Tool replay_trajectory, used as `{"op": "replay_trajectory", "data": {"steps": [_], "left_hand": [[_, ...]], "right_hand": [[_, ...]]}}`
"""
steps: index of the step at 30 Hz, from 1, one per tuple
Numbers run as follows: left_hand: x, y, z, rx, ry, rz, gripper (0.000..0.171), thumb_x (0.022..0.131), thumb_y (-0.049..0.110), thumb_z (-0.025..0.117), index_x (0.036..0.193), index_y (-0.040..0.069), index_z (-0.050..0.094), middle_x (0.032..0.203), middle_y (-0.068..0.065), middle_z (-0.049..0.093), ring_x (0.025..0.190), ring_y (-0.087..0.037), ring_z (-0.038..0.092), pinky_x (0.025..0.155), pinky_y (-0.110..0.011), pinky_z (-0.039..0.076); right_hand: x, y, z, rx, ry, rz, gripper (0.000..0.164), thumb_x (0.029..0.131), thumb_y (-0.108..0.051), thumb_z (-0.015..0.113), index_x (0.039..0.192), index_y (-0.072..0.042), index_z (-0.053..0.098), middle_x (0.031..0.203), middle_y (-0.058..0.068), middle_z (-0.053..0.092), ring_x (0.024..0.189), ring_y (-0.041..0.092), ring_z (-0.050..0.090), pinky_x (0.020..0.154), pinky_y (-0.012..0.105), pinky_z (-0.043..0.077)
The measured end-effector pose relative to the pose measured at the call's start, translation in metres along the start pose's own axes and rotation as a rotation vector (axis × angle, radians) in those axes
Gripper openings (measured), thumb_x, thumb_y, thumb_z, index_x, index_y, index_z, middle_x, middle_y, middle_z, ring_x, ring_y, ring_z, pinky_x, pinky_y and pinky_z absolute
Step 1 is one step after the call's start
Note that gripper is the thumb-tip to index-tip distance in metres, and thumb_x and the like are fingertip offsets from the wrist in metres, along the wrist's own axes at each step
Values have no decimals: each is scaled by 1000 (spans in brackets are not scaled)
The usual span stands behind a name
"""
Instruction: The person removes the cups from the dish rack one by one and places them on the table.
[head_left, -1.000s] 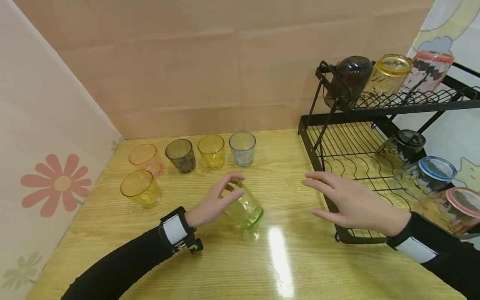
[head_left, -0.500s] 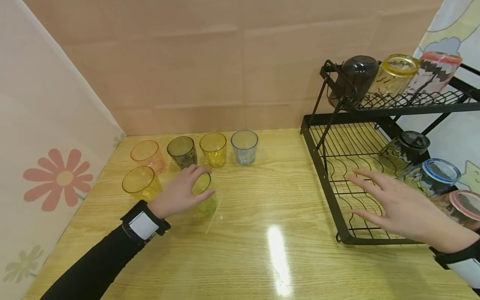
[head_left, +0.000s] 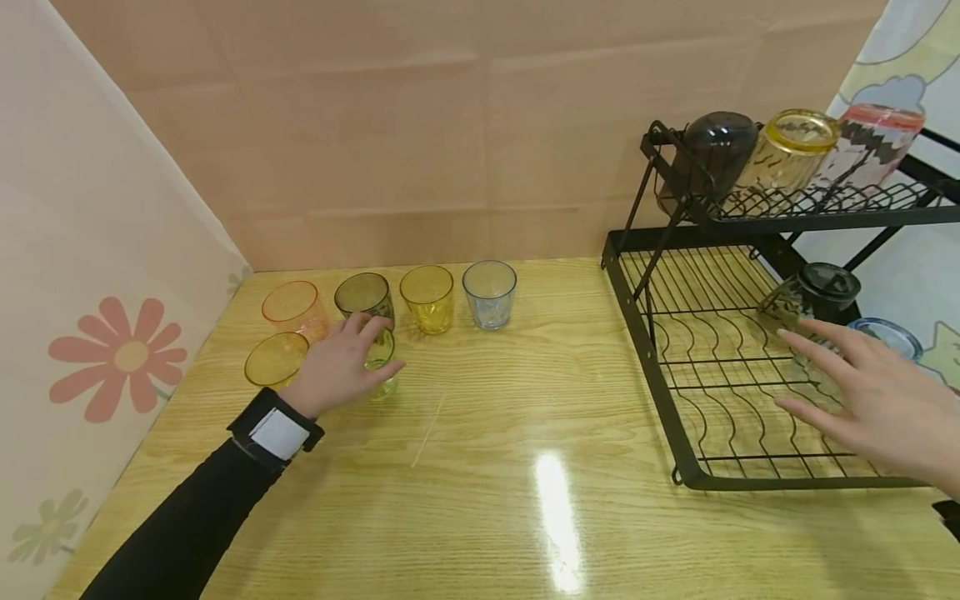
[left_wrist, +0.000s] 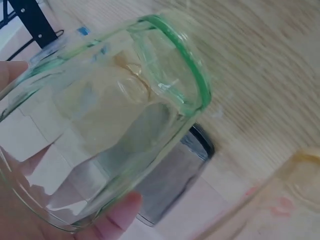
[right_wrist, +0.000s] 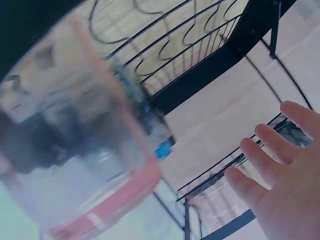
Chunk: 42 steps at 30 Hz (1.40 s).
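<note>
My left hand (head_left: 337, 365) grips a clear green glass (left_wrist: 100, 125) near the table's left side, fingers on one side and thumb on the other. In the head view the hand covers part of this green glass (head_left: 384, 358). Just behind it stands a dark grey glass (head_left: 365, 293), with a yellow glass (head_left: 427, 298) to its right. An amber glass (head_left: 274, 358) and a pink glass (head_left: 294, 307) are left of the hand. My right hand (head_left: 888, 404) hovers over the lower rack tier, fingers spread. A pink-rimmed glass (right_wrist: 80, 135) shows close in the right wrist view; the hand hides it in the head view.
A two-tier black dish rack (head_left: 787, 482) stands at the right. Upside-down on its upper tier are a dark glass (head_left: 708, 158), a yellow glass (head_left: 783, 154) and a pink glass (head_left: 873, 150). A blue glass (head_left: 490, 296) ends the back row on the table.
My left hand has carried the green glass leftward, from mid-table to in front of the dark grey glass. The right hand has moved right, over the rack's lower tier.
</note>
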<state>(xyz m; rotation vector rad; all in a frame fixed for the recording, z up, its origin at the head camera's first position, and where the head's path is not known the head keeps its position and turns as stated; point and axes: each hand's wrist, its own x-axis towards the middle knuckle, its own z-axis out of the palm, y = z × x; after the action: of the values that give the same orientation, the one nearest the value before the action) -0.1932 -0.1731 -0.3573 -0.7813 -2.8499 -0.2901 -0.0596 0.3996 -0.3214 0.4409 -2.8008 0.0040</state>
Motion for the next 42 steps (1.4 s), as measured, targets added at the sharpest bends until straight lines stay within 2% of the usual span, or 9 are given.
{"op": "replay_trajectory", "data": {"steps": [7, 13, 17, 24, 27, 30, 32, 34, 42], "left_hand": [[1, -11, 2, 9, -26, -28, 63, 89, 49, 66, 130, 5, 48, 127, -27, 46, 106, -49, 51, 63, -52, 51], [0, -18, 4, -28, -59, -69, 68, 90, 54, 61, 135, 5, 46, 126, -24, 45, 108, -46, 49, 67, -52, 50], [0, -18, 3, 4, -70, -90, 71, 90, 58, 59, 136, 5, 46, 124, -23, 48, 107, -46, 50, 63, -52, 51], [4, -15, -6, 223, 52, 3, 76, 84, 65, 60, 126, 2, 56, 106, -22, 60, 89, -41, 60, 53, -47, 50], [7, -13, -9, 299, 129, 54, 90, 85, 80, 38, 123, 1, 58, 102, -21, 60, 89, -39, 59, 55, -47, 50], [12, -8, -13, 346, 173, 91, 90, 84, 80, 38, 122, 1, 57, 107, -22, 59, 96, -39, 57, 60, -48, 50], [16, -5, -14, 374, 193, 110, 84, 83, 74, 52, 124, 1, 57, 111, -23, 58, 102, -41, 55, 66, -51, 50], [21, 0, -15, 399, 214, 126, 78, 79, 65, 66, 124, 2, 57, 114, -25, 57, 107, -42, 53, 68, -53, 50], [40, 28, -20, 430, 212, 160, 82, 79, 68, 64, 131, 5, 56, 133, -27, 50, 120, -43, 48, 86, -59, 45]], "right_hand": [[-10, 14, 4, 0, 47, 86, 90, 90, -67, 49, 154, -9, 25, 143, 34, 30, 119, 58, 33, 101, 68, 22], [-16, 17, 5, -21, 107, 135, 104, 81, -83, 15, 156, -12, 19, 145, 34, 27, 124, 57, 30, 100, 70, 22], [-20, 21, 7, -2, 139, 169, 108, 77, -85, 10, 155, -11, 21, 147, 33, 25, 128, 57, 26, 107, 66, 15], [-33, 29, 13, 68, 150, 249, 110, 79, -86, 16, 155, -7, 19, 152, 32, 16, 139, 51, 11, 110, 63, 4], [-51, 76, 48, 77, 137, 305, 109, 78, -85, 38, 156, -12, 16, 157, 26, 8, 143, 47, 4, 110, 63, 1], [-68, 126, 84, 89, 137, 334, 110, 75, -76, 61, 157, -18, 16, 160, 19, 3, 145, 42, 0, 110, 62, -2], [-74, 143, 97, 99, 140, 342, 111, 74, -71, 68, 157, -18, 17, 161, 17, 2, 145, 40, 0, 110, 62, -3], [-75, 144, 98, 116, 152, 343, 111, 74, -70, 68, 157, -17, 18, 161, 18, 3, 145, 40, 0, 111, 61, -3], [-78, 149, 99, 133, 218, 309, 112, 71, -79, 62, 156, -15, 23, 160, 19, 8, 145, 38, 5, 112, 59, 3]]}}
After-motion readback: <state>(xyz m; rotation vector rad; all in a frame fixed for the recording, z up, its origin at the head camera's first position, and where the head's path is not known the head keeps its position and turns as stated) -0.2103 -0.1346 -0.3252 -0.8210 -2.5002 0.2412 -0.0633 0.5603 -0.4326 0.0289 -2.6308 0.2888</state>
